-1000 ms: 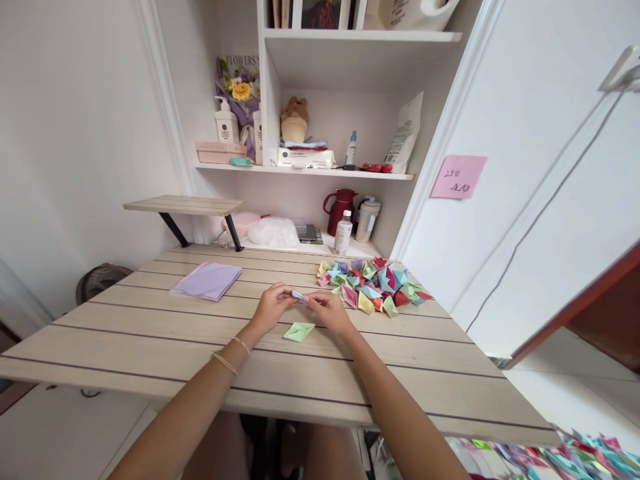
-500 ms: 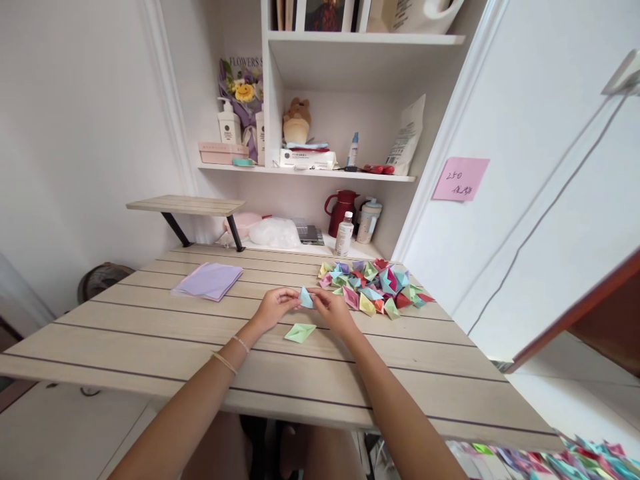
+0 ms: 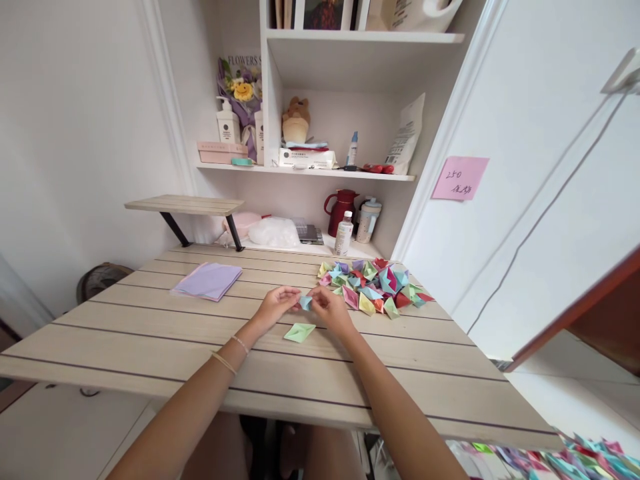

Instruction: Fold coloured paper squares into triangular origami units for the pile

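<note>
Between my two hands is a small folded piece of light blue paper (image 3: 305,303). My left hand (image 3: 278,305) pinches its left side, and my right hand (image 3: 327,306) pinches its right side. Fingertips cover part of the paper's edges. Just below, on the table, lies a flat light green folded paper (image 3: 299,332), pointed at both ends. Right of my right hand is a heap of folded paper boats (image 3: 367,303) in several colours.
A stack of purple paper sheets (image 3: 210,281) lies on the slatted table (image 3: 150,327) to the left. A small raised stand (image 3: 185,205) is at the back left. At the back stand a white-capped bottle (image 3: 343,235) and a red jug (image 3: 342,212). More folded papers (image 3: 580,460) lie low at right.
The blue paper stood up as a pointed triangle before; now it looks lower and flatter on top, with its tip turned down. Both hands stay nearly in place.
</note>
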{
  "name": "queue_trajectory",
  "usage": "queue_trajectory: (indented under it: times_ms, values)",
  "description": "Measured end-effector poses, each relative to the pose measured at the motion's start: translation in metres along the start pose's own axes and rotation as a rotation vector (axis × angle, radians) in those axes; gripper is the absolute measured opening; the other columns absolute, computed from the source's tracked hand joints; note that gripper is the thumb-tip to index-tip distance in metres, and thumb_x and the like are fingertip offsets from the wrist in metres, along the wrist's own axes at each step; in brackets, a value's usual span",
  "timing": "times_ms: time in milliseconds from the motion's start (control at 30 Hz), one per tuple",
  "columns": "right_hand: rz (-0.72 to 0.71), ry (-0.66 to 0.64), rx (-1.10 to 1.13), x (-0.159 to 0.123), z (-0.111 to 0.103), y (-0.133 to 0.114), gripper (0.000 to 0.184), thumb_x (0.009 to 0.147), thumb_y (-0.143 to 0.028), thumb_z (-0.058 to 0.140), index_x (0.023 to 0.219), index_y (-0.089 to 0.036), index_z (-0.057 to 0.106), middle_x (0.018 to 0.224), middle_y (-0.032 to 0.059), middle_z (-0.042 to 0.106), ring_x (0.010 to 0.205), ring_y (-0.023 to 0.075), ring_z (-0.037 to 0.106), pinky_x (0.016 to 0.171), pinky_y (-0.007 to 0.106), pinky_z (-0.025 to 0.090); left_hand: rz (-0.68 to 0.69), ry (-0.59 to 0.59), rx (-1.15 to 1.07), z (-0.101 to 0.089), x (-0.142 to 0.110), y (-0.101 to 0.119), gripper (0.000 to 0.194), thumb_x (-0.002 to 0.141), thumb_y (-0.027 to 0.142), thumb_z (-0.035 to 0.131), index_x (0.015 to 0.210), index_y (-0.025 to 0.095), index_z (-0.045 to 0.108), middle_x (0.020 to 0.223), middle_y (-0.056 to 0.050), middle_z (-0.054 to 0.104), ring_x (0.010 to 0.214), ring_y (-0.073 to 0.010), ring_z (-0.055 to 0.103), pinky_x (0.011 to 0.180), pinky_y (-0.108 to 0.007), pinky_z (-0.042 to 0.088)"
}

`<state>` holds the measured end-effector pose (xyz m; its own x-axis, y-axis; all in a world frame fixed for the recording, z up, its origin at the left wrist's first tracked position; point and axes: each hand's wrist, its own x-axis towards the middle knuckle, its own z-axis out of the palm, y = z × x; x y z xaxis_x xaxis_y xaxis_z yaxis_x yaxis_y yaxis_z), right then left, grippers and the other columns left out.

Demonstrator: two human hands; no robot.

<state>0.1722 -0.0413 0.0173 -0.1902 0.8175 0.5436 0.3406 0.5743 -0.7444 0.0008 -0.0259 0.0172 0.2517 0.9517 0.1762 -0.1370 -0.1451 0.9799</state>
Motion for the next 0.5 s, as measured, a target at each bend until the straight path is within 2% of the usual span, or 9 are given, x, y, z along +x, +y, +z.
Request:
queue_trajectory:
  times_ms: [133,200,367,500]
  values:
    - [-0.007,0.062,-0.045,-0.0011,0.0025,0.0002,0.018,0.071,-0.016,0.046,0.08,-0.017,0.061,0.069,0.0015,0.064,0.059,0.0131,0.057,0.057,0.023,0.044,-0.156,-0.119,-0.039,0.002,-0.0037,-0.0026,0.031,0.064,0.038,0.069,0.078,0.01,0.063,0.073,-0.008,0.067,0.068,-0.0168,0.065,0.07,-0.031,0.052]
    - [-0.01,0.084,-0.079,-0.0011,0.0027,0.0004,0.017,0.07,-0.015,0.047,0.079,-0.017,0.062,0.07,0.0018,0.065,0.058,0.013,0.057,0.057,0.024,0.045,-0.184,-0.147,-0.043,0.0023,-0.0048,-0.0036,0.031,0.062,0.036,0.071,0.079,0.011,0.064,0.077,-0.009,0.067,0.071,-0.0177,0.065,0.072,-0.031,0.051]
    - [-0.038,0.022,-0.054,-0.0004,-0.0003,0.0004,0.023,0.069,-0.015,0.05,0.087,-0.017,0.063,0.087,0.0042,0.066,0.065,0.0134,0.06,0.061,0.025,0.048,-0.097,-0.112,-0.016,0.0003,-0.0027,-0.005,0.031,0.061,0.032,0.072,0.082,0.011,0.065,0.084,-0.009,0.068,0.073,-0.0158,0.064,0.074,-0.03,0.05]
    - [-0.016,-0.008,-0.103,-0.0008,-0.0024,-0.0003,0.026,0.074,-0.023,0.054,0.098,-0.019,0.061,0.095,0.0054,0.065,0.073,0.0152,0.061,0.062,0.026,0.049,0.027,-0.118,0.143,-0.0021,-0.0007,-0.0052,0.029,0.062,0.032,0.07,0.083,0.013,0.068,0.083,-0.008,0.068,0.072,-0.016,0.062,0.068,-0.028,0.05]
